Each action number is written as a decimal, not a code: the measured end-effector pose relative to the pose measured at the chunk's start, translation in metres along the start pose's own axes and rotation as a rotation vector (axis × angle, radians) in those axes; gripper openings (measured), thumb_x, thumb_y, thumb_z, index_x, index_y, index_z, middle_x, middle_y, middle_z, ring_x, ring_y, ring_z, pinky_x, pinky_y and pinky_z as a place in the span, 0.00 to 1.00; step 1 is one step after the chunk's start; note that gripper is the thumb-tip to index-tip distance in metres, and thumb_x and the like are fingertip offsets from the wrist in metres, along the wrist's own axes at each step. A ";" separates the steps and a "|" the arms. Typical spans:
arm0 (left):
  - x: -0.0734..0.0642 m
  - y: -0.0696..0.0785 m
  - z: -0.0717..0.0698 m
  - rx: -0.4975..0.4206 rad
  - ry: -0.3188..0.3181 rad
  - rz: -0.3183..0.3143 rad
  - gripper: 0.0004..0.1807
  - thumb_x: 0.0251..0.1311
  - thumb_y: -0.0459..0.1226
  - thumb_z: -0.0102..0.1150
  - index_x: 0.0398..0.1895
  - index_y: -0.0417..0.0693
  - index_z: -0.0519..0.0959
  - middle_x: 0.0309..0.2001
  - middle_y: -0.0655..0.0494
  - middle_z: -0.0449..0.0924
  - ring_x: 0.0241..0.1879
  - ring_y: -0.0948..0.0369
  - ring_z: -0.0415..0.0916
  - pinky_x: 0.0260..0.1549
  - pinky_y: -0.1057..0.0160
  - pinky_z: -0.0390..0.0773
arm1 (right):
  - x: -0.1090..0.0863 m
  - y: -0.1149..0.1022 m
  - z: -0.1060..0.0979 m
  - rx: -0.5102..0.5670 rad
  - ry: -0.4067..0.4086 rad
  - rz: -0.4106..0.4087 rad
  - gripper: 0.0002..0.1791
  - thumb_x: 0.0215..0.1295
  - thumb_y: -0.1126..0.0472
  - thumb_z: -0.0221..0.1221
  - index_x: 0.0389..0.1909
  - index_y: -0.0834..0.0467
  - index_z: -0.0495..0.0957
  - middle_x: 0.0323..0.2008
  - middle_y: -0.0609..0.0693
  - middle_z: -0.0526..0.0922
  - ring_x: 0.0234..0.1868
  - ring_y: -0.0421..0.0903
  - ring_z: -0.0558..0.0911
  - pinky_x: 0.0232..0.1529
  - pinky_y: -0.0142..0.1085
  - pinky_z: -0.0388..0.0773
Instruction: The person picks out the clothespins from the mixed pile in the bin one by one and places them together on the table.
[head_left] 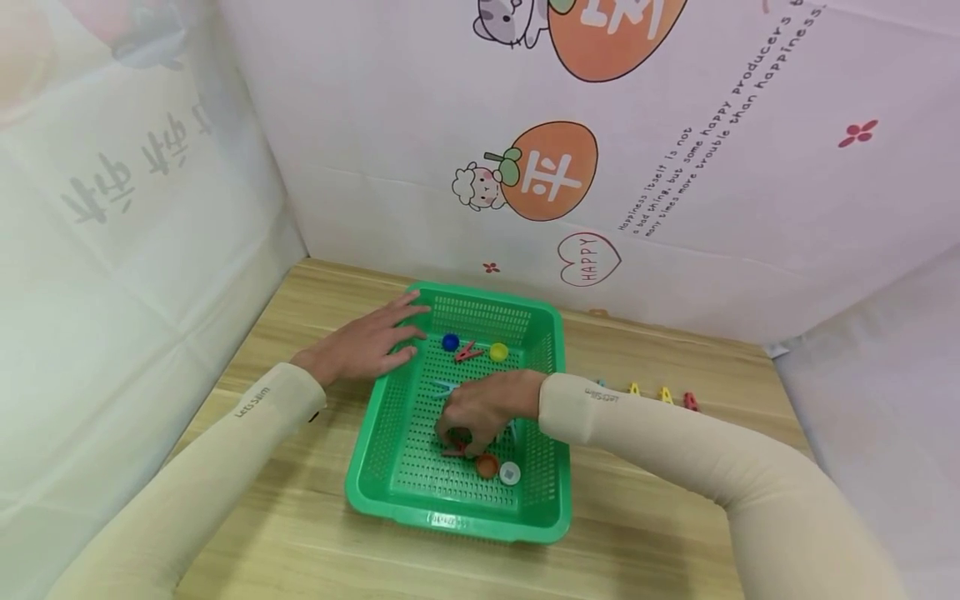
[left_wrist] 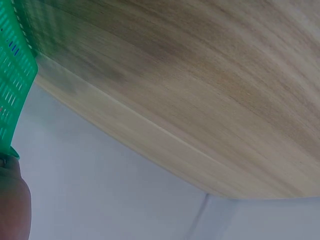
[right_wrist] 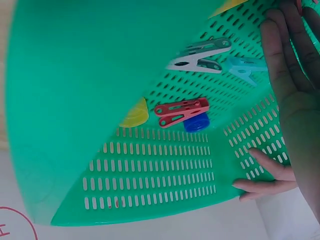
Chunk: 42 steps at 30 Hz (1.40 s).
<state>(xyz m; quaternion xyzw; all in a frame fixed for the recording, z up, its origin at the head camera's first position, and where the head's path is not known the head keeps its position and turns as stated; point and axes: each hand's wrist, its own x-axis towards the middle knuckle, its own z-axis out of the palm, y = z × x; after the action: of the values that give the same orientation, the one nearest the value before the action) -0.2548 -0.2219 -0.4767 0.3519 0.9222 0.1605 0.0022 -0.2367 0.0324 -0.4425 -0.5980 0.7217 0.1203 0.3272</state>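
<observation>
My right hand (head_left: 483,408) reaches down inside a green plastic basket (head_left: 459,523), its thumb and fingertips pinching a red clothespin (head_left: 453,452) near the basket floor. Beside those fingertips lie an orange cap (head_left: 487,466) and a white cap (head_left: 510,473). Farther back in the basket are a blue cap (head_left: 451,342), another red clothespin (head_left: 468,352), a yellow cap (head_left: 498,352) and a light blue clothespin (right_wrist: 245,67). A white clothespin (right_wrist: 200,56) shows in the right wrist view. My left hand (head_left: 375,337) rests on the basket's left rim, fingers spread.
To the right of the basket, a row of clothespins stands on the wooden table (head_left: 622,525): two yellow clothespins (head_left: 666,395), a red clothespin (head_left: 691,402) and a blue one partly hidden by the right sleeve. Printed white sheeting (head_left: 420,200) encloses the back and sides.
</observation>
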 end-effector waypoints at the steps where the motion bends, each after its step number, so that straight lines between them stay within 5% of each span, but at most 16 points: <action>1: 0.000 0.000 0.000 0.000 0.002 0.000 0.22 0.82 0.45 0.53 0.67 0.42 0.83 0.85 0.43 0.60 0.90 0.42 0.39 0.85 0.37 0.53 | 0.001 0.000 0.000 0.002 -0.002 0.004 0.10 0.72 0.50 0.71 0.51 0.43 0.87 0.38 0.34 0.86 0.34 0.33 0.82 0.37 0.28 0.81; 21: -0.003 0.000 -0.004 0.013 0.003 -0.004 0.23 0.83 0.46 0.52 0.68 0.42 0.83 0.86 0.44 0.59 0.90 0.42 0.39 0.86 0.38 0.53 | 0.002 0.005 -0.010 0.027 0.032 0.046 0.17 0.78 0.56 0.66 0.64 0.47 0.86 0.49 0.39 0.90 0.44 0.33 0.86 0.48 0.30 0.85; 30: -0.003 0.000 -0.004 0.018 0.004 -0.005 0.22 0.82 0.45 0.53 0.67 0.42 0.83 0.85 0.43 0.60 0.90 0.42 0.40 0.85 0.37 0.55 | -0.004 0.008 -0.011 -0.004 0.016 0.069 0.12 0.76 0.55 0.67 0.56 0.48 0.89 0.45 0.41 0.89 0.41 0.35 0.84 0.45 0.32 0.85; 42: -0.002 0.005 -0.004 0.011 -0.017 -0.006 0.23 0.82 0.46 0.53 0.67 0.42 0.83 0.86 0.43 0.60 0.90 0.42 0.39 0.86 0.38 0.53 | 0.000 0.005 -0.012 -0.230 0.086 -0.102 0.14 0.76 0.56 0.69 0.59 0.45 0.86 0.58 0.43 0.85 0.56 0.39 0.85 0.57 0.32 0.85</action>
<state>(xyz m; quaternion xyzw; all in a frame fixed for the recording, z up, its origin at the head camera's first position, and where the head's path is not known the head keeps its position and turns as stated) -0.2510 -0.2206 -0.4720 0.3505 0.9240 0.1526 0.0083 -0.2456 0.0272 -0.4348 -0.6720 0.6852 0.1600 0.2309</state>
